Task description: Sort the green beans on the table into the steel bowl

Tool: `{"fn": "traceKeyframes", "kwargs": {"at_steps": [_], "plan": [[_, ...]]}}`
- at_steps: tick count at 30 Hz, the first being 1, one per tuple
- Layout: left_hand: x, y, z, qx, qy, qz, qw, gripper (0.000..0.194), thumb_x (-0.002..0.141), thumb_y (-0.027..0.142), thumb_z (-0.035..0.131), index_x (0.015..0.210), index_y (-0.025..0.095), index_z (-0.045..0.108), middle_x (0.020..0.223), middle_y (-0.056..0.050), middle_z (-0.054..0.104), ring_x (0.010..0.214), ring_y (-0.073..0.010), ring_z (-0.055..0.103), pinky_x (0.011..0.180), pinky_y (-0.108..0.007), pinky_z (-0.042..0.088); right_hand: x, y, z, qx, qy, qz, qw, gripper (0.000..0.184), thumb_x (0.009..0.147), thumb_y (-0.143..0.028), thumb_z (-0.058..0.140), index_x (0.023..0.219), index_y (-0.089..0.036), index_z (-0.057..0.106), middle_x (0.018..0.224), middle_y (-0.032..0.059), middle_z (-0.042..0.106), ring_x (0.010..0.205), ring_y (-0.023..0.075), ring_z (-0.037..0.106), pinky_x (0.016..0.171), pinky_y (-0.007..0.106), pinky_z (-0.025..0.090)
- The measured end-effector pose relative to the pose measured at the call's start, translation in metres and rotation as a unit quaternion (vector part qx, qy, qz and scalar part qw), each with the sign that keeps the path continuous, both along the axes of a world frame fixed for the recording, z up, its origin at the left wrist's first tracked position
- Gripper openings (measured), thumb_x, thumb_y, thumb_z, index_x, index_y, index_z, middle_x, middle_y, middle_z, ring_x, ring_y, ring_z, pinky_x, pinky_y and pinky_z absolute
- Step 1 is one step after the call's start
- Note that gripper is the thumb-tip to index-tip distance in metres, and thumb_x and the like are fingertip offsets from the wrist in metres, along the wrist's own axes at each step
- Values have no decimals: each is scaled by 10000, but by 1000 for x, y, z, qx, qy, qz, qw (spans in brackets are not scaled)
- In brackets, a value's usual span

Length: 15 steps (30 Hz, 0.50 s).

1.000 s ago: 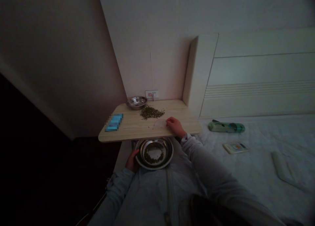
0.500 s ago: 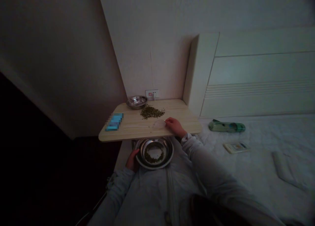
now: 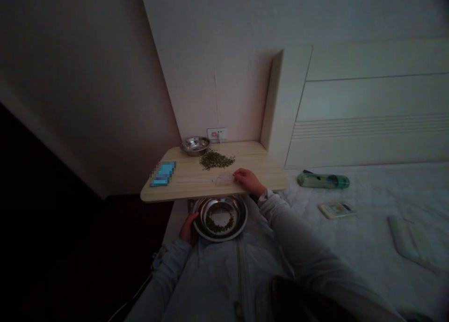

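Observation:
My left hand (image 3: 188,229) grips the left rim of a stainless steel bowl (image 3: 242,217), which rests at my lap just below the table's front edge. Small dark green bits (image 3: 219,227), perhaps dried leaves or seeds, lie in a ring around the bowl's bottom. Over the table, my right hand (image 3: 247,179) pinches a thin clear plastic piece (image 3: 224,178) by its right end. The piece is low at the tabletop and its outline is faint. Behind it a loose heap of the same green bits (image 3: 215,160) is spread on the wood.
The light wooden table (image 3: 189,184) carries a smaller steel bowl (image 3: 195,145) at the back left and a phone (image 3: 163,174) at the left. A wall socket (image 3: 216,134) is behind. On the bed (image 3: 368,237) to the right lie a green bottle (image 3: 322,179) and a pale packet (image 3: 336,210).
My right hand has shifted slightly left with the clear plastic piece. A stray bit near the table's front edge no longer shows. My left hand and the bowl have stayed put.

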<state>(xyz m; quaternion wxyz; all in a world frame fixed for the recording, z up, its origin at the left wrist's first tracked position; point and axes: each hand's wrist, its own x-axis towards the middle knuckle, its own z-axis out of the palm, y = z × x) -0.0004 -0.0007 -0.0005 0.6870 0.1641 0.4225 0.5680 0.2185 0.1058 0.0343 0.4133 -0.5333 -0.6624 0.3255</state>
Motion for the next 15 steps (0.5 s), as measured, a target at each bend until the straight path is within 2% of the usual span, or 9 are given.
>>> {"fn": "traceKeyframes", "kwargs": {"at_steps": [5,8,12,15], "plan": [[-1,1,-1,6,-10,-9,1000,113,578,150,520,630,170,618,567,-18,647,673,-192,601,646,-277,439,2,3,-1,30,36,-84,995,178,655,-241,415,758,-154,530,615,-7,572,558,84,488,575,209,371],[-1,0,-1,12,-9,-3,1000,97,574,149,524,606,173,613,529,-11,635,654,-188,600,639,-276,438,3,4,-1,50,34,-126,990,193,662,-221,402,796,-153,522,644,0,574,608,93,506,618,220,379],[0,0,-1,15,1,9,1000,78,571,156,531,559,179,605,435,7,590,606,-173,594,617,-260,435,2,5,-1,51,-1,-126,991,199,664,-208,403,811,-157,526,664,7,577,628,99,509,629,228,378],[0,0,0,10,3,3,1000,80,569,162,531,565,174,609,454,0,599,627,-182,596,626,-265,433,1,4,-1,48,-25,-126,991,192,658,-197,411,803,-164,532,672,7,577,633,101,505,627,229,373]]}}
